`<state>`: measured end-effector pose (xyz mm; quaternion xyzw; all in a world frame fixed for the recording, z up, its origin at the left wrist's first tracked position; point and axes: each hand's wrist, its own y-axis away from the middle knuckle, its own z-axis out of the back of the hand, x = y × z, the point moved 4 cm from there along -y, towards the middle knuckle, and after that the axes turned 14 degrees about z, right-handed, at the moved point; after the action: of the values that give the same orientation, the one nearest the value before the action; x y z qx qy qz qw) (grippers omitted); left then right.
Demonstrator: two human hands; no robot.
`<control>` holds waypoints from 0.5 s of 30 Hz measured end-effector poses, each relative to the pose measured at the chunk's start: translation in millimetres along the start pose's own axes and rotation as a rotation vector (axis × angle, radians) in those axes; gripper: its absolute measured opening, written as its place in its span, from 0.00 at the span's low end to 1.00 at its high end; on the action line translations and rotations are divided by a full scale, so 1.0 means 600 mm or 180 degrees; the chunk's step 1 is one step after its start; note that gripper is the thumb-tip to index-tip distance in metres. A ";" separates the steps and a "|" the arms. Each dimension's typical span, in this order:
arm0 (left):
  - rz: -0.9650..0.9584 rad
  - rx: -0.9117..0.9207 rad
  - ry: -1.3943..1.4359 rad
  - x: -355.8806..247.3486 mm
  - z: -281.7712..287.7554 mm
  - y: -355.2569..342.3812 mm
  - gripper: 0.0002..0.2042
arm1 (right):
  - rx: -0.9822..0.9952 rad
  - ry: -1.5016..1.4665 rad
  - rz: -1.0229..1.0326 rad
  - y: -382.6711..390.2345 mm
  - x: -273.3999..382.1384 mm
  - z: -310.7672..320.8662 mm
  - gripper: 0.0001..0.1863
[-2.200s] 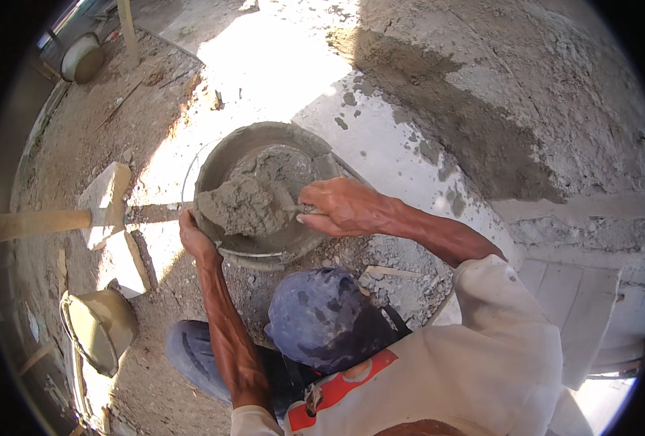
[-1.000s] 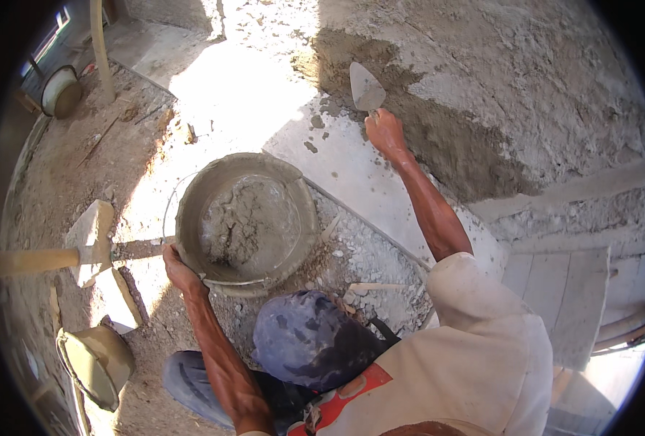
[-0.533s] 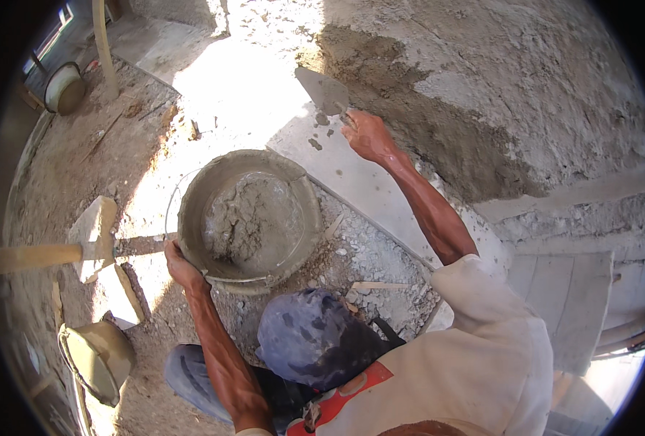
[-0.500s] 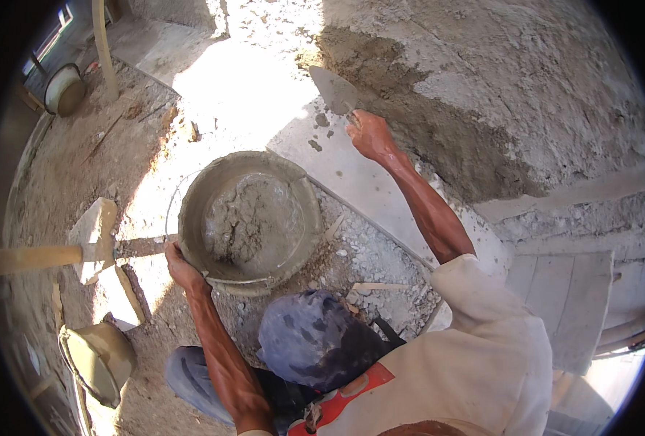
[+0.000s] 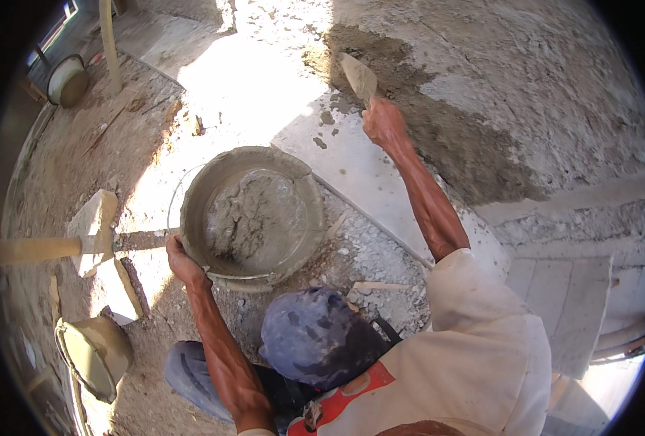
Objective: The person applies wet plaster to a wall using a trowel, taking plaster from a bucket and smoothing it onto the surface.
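My right hand [image 5: 386, 123] is closed round the handle of a trowel [image 5: 358, 75], whose pointed blade lies against wet mortar [image 5: 453, 120] on the rough wall. With its fingers at the near left rim, my left hand [image 5: 182, 260] grips a round bucket [image 5: 195, 211]. Grey mortar [image 5: 253, 218] fills its lower part, heaped and lumpy in the middle. The bucket's thin wire handle hangs out on the left side. Under my right forearm runs a pale flat slab [image 5: 366, 182] at the foot of the wall, spotted with a few mortar drops [image 5: 319, 142].
On the left a second bucket [image 5: 112, 349] lies tipped near broken slab pieces [image 5: 115, 287] and a wooden post [image 5: 32, 251]. Another bucket [image 5: 68, 81] stands far left beside an upright pole [image 5: 110, 47]. Rubble [image 5: 384, 254] covers the ground by the slab's edge; boards [image 5: 562, 298] lie at right.
My right hand has moved right and a little away, carrying the trowel from over the slab's edge onto the wet mortar patch. My left hand stays on the bucket rim.
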<state>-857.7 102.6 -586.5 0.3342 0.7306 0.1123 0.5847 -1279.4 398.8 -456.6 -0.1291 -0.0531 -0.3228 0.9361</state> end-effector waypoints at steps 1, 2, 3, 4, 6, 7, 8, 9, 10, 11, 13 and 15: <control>-0.0010 0.0023 0.0041 -0.010 0.001 0.004 0.22 | -0.0096 -0.0037 0.0530 0.005 0.045 0.005 0.19; -0.0016 0.0022 0.0081 -0.021 0.002 0.013 0.22 | 0.0024 -0.0314 0.0801 0.014 0.079 -0.001 0.20; -0.0001 0.0001 0.0126 -0.024 0.010 0.020 0.22 | 0.0175 -0.0592 0.1075 0.029 0.111 -0.010 0.20; 0.0035 0.0025 0.0135 -0.014 0.015 0.013 0.22 | 0.0317 -0.0851 0.1337 0.040 0.134 -0.014 0.21; 0.0066 0.0073 0.0154 0.005 0.025 -0.017 0.22 | -0.0188 -0.1037 0.1022 0.056 0.115 -0.043 0.21; 0.0050 0.0104 0.0103 0.006 0.018 -0.020 0.22 | -0.0129 -0.1029 0.0683 0.066 0.091 -0.061 0.21; 0.0047 0.0124 0.0046 0.015 0.006 -0.015 0.21 | -0.0051 -0.1022 0.0340 0.076 0.073 -0.074 0.21; 0.0031 0.0119 -0.0019 0.016 0.007 -0.014 0.21 | 0.0207 -0.1355 -0.0263 0.087 0.068 -0.091 0.20; -0.0032 0.0025 -0.0094 0.016 0.026 -0.020 0.21 | 0.0485 -0.1675 -0.0843 0.099 0.073 -0.106 0.20; -0.0088 -0.0066 -0.0176 0.017 0.042 -0.025 0.20 | 0.0782 -0.1970 -0.1435 0.113 0.078 -0.121 0.19; -0.0262 -0.0207 -0.0352 0.022 0.029 -0.030 0.19 | 0.0687 -0.2841 -0.1548 0.131 0.054 -0.146 0.16; -0.0211 -0.0206 -0.0370 0.021 0.011 -0.025 0.19 | 0.0566 -0.3292 -0.1637 0.137 0.049 -0.161 0.13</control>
<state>-858.0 97.6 -606.9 0.2967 0.7021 0.0970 0.6400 -1204.1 417.0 -560.8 -0.1738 -0.5597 -0.4290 0.6874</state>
